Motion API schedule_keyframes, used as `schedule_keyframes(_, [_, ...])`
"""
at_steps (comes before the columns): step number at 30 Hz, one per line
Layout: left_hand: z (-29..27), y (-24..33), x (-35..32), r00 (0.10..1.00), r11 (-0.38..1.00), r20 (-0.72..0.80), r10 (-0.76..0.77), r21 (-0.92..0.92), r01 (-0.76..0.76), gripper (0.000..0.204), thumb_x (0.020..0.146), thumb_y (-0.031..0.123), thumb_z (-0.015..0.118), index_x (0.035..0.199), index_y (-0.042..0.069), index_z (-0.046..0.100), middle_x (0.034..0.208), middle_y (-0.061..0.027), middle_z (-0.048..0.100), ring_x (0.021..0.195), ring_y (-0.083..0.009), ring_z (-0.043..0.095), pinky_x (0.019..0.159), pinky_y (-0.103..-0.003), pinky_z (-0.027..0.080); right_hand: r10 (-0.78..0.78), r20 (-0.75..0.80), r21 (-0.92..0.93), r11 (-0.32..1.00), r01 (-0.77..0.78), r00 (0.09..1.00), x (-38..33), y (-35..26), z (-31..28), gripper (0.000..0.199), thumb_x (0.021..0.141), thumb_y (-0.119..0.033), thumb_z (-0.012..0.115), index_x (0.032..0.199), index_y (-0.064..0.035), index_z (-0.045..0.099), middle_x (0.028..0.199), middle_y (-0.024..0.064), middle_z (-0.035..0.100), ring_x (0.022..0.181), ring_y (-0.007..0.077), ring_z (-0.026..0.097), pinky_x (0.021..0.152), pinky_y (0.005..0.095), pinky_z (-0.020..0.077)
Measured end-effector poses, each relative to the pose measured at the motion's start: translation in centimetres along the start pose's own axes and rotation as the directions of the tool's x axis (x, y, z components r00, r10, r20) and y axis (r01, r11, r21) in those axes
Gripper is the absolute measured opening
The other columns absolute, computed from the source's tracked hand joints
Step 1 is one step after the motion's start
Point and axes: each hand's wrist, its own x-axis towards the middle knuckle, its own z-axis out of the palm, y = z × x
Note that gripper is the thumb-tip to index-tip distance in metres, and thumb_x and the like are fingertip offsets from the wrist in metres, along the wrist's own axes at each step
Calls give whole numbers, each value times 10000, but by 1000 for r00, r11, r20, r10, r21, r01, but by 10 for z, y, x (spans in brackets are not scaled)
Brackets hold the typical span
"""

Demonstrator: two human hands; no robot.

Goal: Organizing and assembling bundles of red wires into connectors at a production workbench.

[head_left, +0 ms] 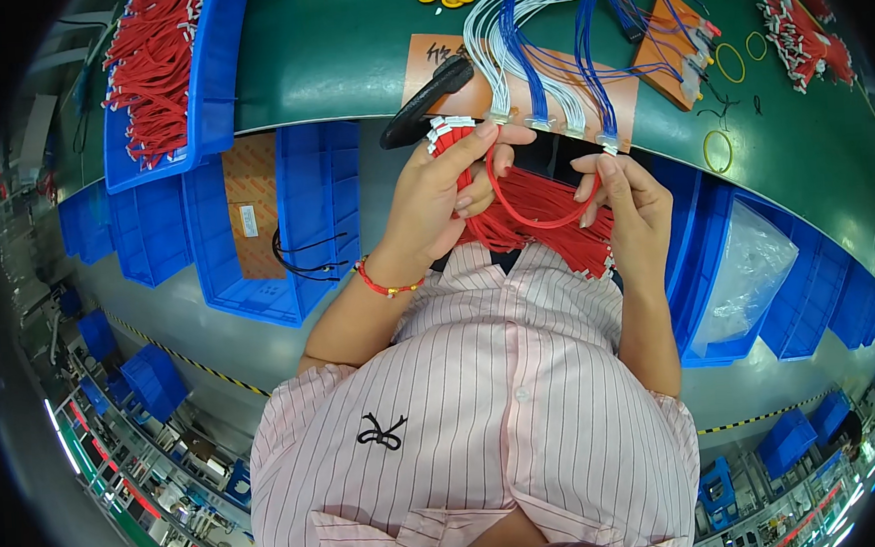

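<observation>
My left hand (452,177) is closed around a bundle of red cables, whose white connectors (449,127) stick up above the fingers. One red cable (540,222) loops down from between its thumb and forefinger across to my right hand (628,192). The fingers of my right hand pinch that cable's other end, just below a clear connector (608,145) with blue wires. Several such connectors with white wires (488,30) and blue wires (584,54) line the near edge of a tan board (547,91). More red cables (564,206) lie across my lap.
A black handle-shaped piece (427,102) lies by my left hand on the green table (334,59). Blue bins (211,97) stand left and below the table edge. An orange block (669,44), yellow rings (719,151) and red cable bundles (804,40) are at right.
</observation>
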Motion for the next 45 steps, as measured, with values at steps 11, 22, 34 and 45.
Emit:
schedule_keyframes(11, [-15, -4, -16, 991, 983, 76, -113, -136, 122, 464, 1066, 245, 364, 1344, -115, 455, 1060, -76, 600, 463, 2, 305, 405, -163, 263, 56, 21, -21, 998, -56, 998, 5, -5, -5, 277, 1007, -179, 555, 941, 44, 703, 672, 38, 591, 515, 66, 490, 473, 198, 392])
schedule_keyframes(22, [-13, -4, -24, 986, 982, 64, -154, -102, 160, 454, 1068, 259, 353, 1339, -81, 485, 1060, -106, 633, 469, -1, 306, 409, -160, 255, 151, 76, 317, 933, -168, 986, 7, -1, -6, 343, 1007, -237, 528, 1018, 58, 703, 675, 35, 580, 525, 50, 459, 491, 180, 362])
schedule_keyframes(34, [1, 5, 4, 998, 998, 52, -40, 56, 37, 373, 1020, 276, 509, 1047, -61, 668, 787, -39, 619, 477, -18, 362, 416, -188, 242, 54, 92, 11, 998, -55, 994, 5, 26, -16, 249, 984, -140, 523, 1077, 34, 675, 939, 70, 663, 847, 154, 607, 767, 288, 490])
schedule_keyframes(45, [7, -13, 9, 995, 992, -16, 96, 86, -95, 355, 1009, 282, 540, 943, -32, 692, 694, 6, 550, 593, -42, 444, 529, -201, 337, -136, 396, -486, 808, 333, 908, 42, 73, 48, 45, 803, -43, 629, 823, -12, 604, 906, 183, 643, 894, 393, 564, 830, 464, 427])
